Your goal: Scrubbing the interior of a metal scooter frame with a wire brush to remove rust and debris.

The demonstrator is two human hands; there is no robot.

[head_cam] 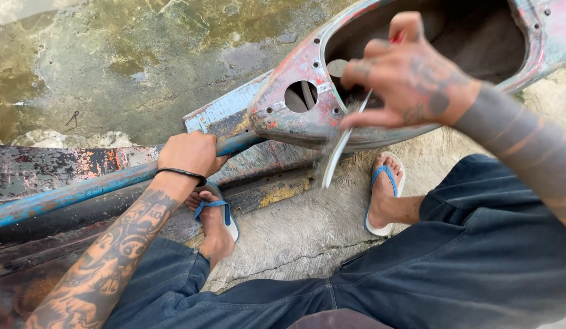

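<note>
Left hand (pixel 191 153) wrapped tight around blue metal bar (pixel 100 186), bracing low on frame. Right hand (pixel 408 79) closed on thin pale blade-like tool (pixel 341 143), blurred mid-stroke, tip hanging below edge of worn painted shell (pixel 295 100). Shell sitting on rusty frame (pixel 45 167), big opening facing up, round hole on near side. Dust or flakes falling off near tool. Risks, judged from this: blade slipping off curved shell edge toward bare toes in blue flip-flops (pixel 383 195) right underneath; loose one-hand grip on tool, so possible drop; shell apparently unclamped, could rock or slide off frame under scraping force; flaking paint and rust airborne, no gloves in sight; wet stained concrete (pixel 112 55) nearby, poor footing.
</note>
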